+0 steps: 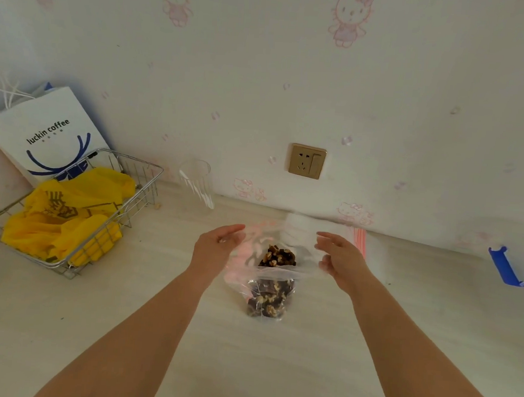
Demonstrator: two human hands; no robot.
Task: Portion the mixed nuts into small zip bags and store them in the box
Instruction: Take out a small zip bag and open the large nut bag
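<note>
Both your bare forearms reach in from the near edge over the pale wood-grain tabletop (273,369). Between them lies a clear plastic zip bag of mixed nuts (267,301), its dark walnut-and-fruit load settled at the near end, mouth pointing away from you. Just beyond it a second heap of brown mixed nuts (278,257) shows through clear film; whether that is a separate bag or the same one folded, you cannot tell from this view.

Left hand (217,244): fingers extended and slightly apart, tips at the clear, pink-tinted film on the left side. Right hand (340,259): fingers loosely spread, lying on or just above the film on the right. Neither hand plainly pinches anything; contact is blurred.

Judgement: you are opening or steadying the bag mouth. Take each lip between thumb and forefinger, pull evenly apart, keep the load low so nothing spills, and press the air out before sealing.

Farther back: a white cylindrical container (299,228) against the wall, with red-striped zip bags (359,240) beside it. Far left, a wire mesh basket (137,189) holds a yellow plastic bag (76,213); a clear drinking glass (196,183) stands near it. No storage box is identifiable.
</note>
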